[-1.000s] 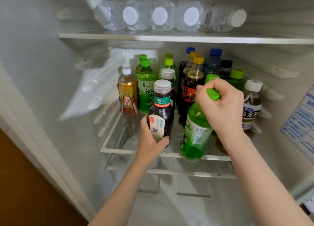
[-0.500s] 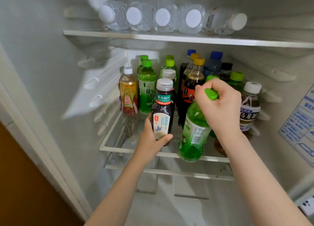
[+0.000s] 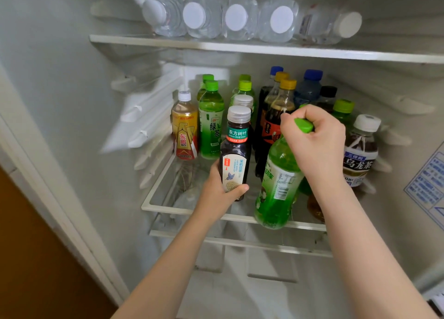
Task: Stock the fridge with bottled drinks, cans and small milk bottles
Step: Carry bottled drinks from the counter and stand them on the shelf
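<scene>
My left hand (image 3: 219,193) grips the lower body of a dark tea bottle (image 3: 236,150) with a grey cap, held upright over the glass shelf (image 3: 168,208). My right hand (image 3: 314,141) holds a green drink bottle (image 3: 276,186) by its green cap and neck; the bottle tilts, and its base is at the shelf's front edge. Behind them stand several bottles: a gold energy drink (image 3: 184,129), a green tea bottle (image 3: 211,124), dark cola bottles (image 3: 276,117) and an oolong tea bottle (image 3: 360,150).
On the upper shelf (image 3: 240,48) lie several clear water bottles (image 3: 237,18), caps facing out. The fridge's left wall has rail ribs (image 3: 144,126). Bare glass shows at the shelf's front left. A blue sticker (image 3: 427,184) is on the right wall.
Both hands have moved the two bottles slightly deeper over the shelf. The dark tea bottle has shifted a little right and back.
</scene>
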The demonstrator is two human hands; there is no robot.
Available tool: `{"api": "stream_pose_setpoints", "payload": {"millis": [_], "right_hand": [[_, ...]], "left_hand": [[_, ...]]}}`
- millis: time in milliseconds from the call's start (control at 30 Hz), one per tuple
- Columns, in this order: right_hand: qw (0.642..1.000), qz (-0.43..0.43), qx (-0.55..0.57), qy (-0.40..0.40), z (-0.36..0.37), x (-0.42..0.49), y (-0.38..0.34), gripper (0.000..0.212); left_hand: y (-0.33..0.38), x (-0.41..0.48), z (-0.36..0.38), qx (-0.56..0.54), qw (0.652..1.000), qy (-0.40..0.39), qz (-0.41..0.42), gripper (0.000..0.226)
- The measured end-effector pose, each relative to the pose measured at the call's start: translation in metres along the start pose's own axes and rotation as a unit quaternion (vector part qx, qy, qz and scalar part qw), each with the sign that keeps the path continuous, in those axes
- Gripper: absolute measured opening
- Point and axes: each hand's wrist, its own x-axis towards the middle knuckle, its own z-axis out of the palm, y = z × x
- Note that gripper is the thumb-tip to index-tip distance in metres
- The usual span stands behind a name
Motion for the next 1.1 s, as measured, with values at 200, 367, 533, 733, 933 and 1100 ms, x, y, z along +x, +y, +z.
{"api": "stream_pose_setpoints", "payload": {"millis": [200, 367, 533, 733, 933, 1100], "right_hand": [[1.0, -0.009, 0.0, 0.004, 0.003, 0.0, 0.001, 0.024], [0.999, -0.031, 0.003, 0.019, 0.002, -0.001, 0.003, 0.031], [0.999, -0.026, 0.003, -0.036, -0.005, -0.005, 0.008, 0.026], [0.989, 0.018, 0.103, -0.1, -0.025, -0.009, 0.01, 0.026], [0.987, 0.021, 0.135, -0.089, -0.042, -0.007, 0.009, 0.033], [0.99, -0.094, -0.102, -0.035, -0.043, -0.003, 0.009, 0.022]], "left_hand": [[0.002, -0.002, -0.002, -0.003, 1.0, -0.003, 0.014, 0.076], [0.013, -0.024, 0.0, -0.043, 0.986, 0.141, 0.084, 0.072], [0.039, -0.05, 0.02, -0.033, 0.925, 0.259, 0.276, 0.034], [0.078, -0.049, 0.034, -0.143, 0.963, 0.004, 0.227, 0.061], [0.075, -0.047, 0.037, -0.101, 0.971, -0.016, 0.215, 0.076], [0.07, -0.07, 0.021, -0.118, 0.97, 0.057, 0.205, 0.076]]}}
